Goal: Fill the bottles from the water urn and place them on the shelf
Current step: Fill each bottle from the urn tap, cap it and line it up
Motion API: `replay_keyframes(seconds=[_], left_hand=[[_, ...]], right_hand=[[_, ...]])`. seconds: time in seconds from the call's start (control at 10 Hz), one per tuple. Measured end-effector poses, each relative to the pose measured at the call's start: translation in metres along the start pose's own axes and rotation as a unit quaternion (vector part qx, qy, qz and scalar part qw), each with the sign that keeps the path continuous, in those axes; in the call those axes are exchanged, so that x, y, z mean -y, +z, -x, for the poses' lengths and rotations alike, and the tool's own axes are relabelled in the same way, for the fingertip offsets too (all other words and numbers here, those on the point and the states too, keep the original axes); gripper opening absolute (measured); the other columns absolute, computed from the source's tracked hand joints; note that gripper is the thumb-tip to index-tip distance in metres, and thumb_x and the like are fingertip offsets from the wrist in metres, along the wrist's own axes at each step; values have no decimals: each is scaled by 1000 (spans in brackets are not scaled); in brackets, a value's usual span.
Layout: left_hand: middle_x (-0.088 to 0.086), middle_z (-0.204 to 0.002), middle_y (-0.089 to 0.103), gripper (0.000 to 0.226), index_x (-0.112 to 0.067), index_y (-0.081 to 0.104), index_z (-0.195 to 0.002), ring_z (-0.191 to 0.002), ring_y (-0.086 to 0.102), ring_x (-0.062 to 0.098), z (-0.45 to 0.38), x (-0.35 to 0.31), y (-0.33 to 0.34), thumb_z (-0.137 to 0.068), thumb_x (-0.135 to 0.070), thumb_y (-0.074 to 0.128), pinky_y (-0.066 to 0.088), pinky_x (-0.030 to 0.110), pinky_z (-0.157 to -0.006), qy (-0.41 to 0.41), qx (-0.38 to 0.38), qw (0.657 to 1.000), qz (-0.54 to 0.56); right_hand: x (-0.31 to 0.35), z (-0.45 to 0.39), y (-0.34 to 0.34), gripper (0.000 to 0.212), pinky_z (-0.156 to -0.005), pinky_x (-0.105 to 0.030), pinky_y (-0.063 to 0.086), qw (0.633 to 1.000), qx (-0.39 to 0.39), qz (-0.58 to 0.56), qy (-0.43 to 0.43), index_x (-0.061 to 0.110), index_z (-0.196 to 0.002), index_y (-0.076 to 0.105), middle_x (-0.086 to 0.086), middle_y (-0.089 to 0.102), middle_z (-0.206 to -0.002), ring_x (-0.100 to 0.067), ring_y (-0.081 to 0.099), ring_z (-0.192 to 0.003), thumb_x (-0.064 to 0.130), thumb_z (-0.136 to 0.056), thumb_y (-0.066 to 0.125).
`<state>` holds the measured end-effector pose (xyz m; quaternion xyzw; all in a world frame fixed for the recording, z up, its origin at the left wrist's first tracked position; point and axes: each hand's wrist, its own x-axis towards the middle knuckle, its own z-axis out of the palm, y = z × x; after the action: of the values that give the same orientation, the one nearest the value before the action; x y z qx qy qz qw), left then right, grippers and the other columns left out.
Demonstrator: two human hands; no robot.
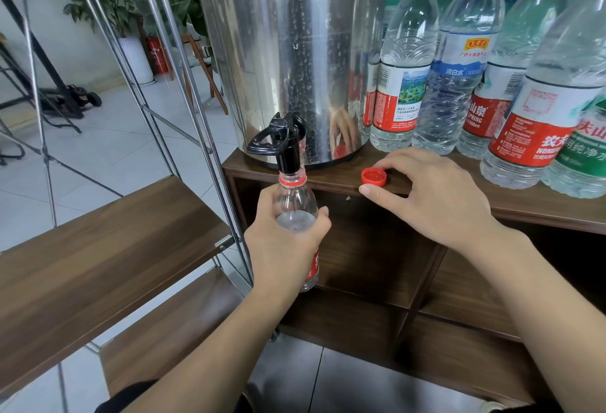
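There is one view only, from a wide-angle camera on my head, looking forward and steeply down. It sits close: my forearms enter from the bottom edge, my left hand (pixel 288 242) near the centre and my right hand (pixel 429 196) just right of it. The steel water urn (pixel 282 52) fills the upper middle, cut off by the top edge. The wooden shelf (pixel 98 255) runs off the left side. Straight lines bow outward near the borders, and the row of bottles (pixel 511 84) at right leans.
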<state>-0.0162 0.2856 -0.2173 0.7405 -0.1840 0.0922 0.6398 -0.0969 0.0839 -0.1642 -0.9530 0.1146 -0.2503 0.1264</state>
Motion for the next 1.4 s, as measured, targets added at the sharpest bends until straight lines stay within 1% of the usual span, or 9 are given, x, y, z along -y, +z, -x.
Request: replay_keyframes(seconds=[0.2, 0.3, 0.5, 0.6, 0.7, 0.8, 0.9, 1.1, 1.4], left_hand=[[-21, -97, 71, 47, -41, 57, -111, -93, 68, -5, 0, 0, 0, -77, -32, 89, 52, 11, -79, -8, 2, 1000, 0], [-17, -97, 72, 47, -36, 59, -113, -93, 69, -3, 0, 0, 0, -77, -31, 89, 53, 11, -79, -10, 2, 1000, 1], [-18, -96, 72, 45, -36, 59, -111, -91, 69, -3, 0, 0, 0, -78, -30, 89, 53, 12, -79, -8, -3, 1000, -6], [-17, -96, 72, 46, -36, 59, -111, -91, 68, -4, 0, -1, 0, -77, -30, 89, 51, 9, -77, -11, -2, 1000, -4], [-21, -95, 71, 45, -36, 60, -110, -91, 69, -3, 0, -1, 0, -77, -30, 89, 53, 12, -79, -14, -2, 1000, -2], [-18, -94, 72, 44, -34, 60, -110, -90, 69, -3, 0, 0, 0, -77, -31, 89, 55, 17, -81, -14, -8, 1000, -5], [-17, -95, 72, 46, -33, 60, -113, -91, 68, -4, 0, 0, 0, -77, -32, 89, 54, 17, -80, -16, -6, 1000, -7], [-19, -95, 72, 46, -35, 60, -113, -92, 68, -5, 0, -1, 0, -76, -33, 89, 53, 13, -79, -18, -5, 1000, -7], [-17, -96, 71, 46, -34, 58, -112, -92, 66, -8, 0, -2, -1, -78, -29, 89, 49, 6, -77, -10, 0, 1000, -12]], right_hand=[[0, 0, 0, 46, -98, -38, 44, 1000, -3, 1, -5, 37, -116, 67, 16, 62, -125, -16, 56, -120, 72, -89, 53], [0, 0, -1, 47, -99, -40, 45, 1000, -1, 2, -3, 37, -117, 67, 16, 62, -127, -15, 55, -121, 72, -89, 52], [0, 0, -2, 48, -97, -38, 44, 1000, 0, 5, -2, 36, -117, 67, 16, 62, -126, -14, 55, -120, 71, -89, 52], [2, 0, -1, 48, -98, -38, 44, 1000, 1, 6, -3, 36, -118, 67, 15, 62, -126, -14, 54, -121, 71, -89, 53], [2, 0, -1, 48, -98, -38, 44, 1000, 0, 7, -4, 35, -118, 67, 15, 62, -126, -14, 55, -120, 71, -89, 53], [1, 0, -1, 49, -98, -42, 48, 1000, 0, 1, -2, 37, -117, 66, 15, 62, -126, -16, 56, -120, 73, -88, 51], [0, 0, -1, 49, -96, -44, 50, 1000, 3, 1, -2, 39, -117, 65, 16, 62, -126, -16, 56, -119, 75, -88, 50], [0, 0, -1, 50, -96, -44, 50, 1000, 3, 2, -2, 38, -117, 65, 15, 62, -126, -16, 56, -119, 75, -88, 49], [0, -1, 0, 50, -97, -43, 49, 1000, 1, 3, -3, 38, -117, 65, 16, 62, -126, -16, 56, -120, 75, -88, 49]])
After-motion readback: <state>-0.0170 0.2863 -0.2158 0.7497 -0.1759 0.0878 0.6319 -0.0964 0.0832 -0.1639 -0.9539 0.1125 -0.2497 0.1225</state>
